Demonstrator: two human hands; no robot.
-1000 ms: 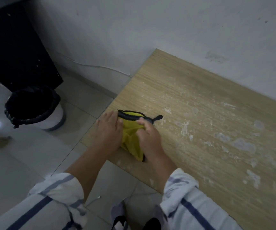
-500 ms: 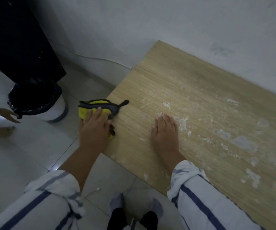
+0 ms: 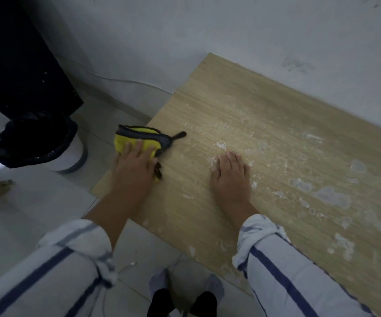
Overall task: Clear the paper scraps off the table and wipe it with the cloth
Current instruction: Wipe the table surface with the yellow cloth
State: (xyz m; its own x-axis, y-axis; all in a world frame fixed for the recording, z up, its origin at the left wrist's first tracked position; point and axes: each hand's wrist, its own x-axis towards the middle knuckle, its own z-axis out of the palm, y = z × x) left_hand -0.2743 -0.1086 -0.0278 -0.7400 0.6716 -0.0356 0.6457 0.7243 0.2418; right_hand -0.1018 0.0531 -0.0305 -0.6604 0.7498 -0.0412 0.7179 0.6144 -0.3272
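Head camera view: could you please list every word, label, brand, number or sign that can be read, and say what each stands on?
No text can be read in this view.
The yellow cloth shows no label or brand.
The wooden table carries only pale residue, no print.
The grey smudge on the wall is a mark, not lettering.
The white bin with its black bag shows no writing.

One cloth (image 3: 137, 138), one table (image 3: 276, 133), one bin (image 3: 71, 156), two hands (image 3: 134, 167) (image 3: 230, 173).

a black-lined white bin (image 3: 70, 156) stands on the tiled floor (image 3: 36, 213) near a dark cabinet (image 3: 20, 65).
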